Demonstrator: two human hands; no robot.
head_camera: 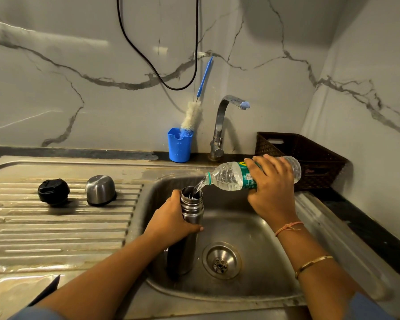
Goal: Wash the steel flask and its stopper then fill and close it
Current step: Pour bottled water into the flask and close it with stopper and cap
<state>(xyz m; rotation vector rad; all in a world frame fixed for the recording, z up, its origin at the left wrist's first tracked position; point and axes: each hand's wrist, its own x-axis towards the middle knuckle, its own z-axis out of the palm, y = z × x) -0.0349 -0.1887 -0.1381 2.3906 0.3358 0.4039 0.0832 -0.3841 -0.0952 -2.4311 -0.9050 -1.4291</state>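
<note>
**Filling stage.** The steel flask (192, 204) is being held upright inside the sink basin (259, 229), beside the drain (221, 260). It is being gripped by the left hand (171, 220), whose fingers are curled round its body just below the threaded neck. A plastic water bottle (226, 177) is being grasped by the right hand (271, 188), with the fingers wrapped over its green label. It is being tilted so that water is being poured into the open flask mouth. The black stopper (53, 192) and the steel cup (100, 190), mouth down, are lying side by side on the ribbed drainboard (56, 229), well apart from the flask. A bottle brush (192, 116) is standing in a blue cup (179, 146) near the tap (219, 125).
</note>
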